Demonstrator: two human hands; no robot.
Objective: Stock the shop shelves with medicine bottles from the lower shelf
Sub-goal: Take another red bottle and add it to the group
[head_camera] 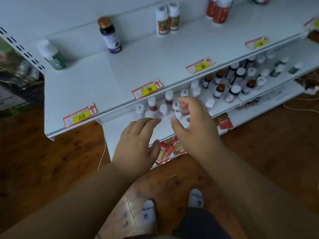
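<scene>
The lower shelf carries several small white-capped medicine bottles, with darker bottles further right. My left hand reaches toward the small bottles with fingers straight, its fingertips near a white cap. My right hand hovers over the same cluster with fingers loosely curled and nothing in it. The upper shelf holds a green bottle, a purple bottle, two white bottles and red-labelled bottles.
Yellow price tags line the upper shelf's front edge. Red sachets lie on the bottom shelf below my hands. A white upright bounds the shelf on the left. Wooden floor, a cable and my socked feet are below.
</scene>
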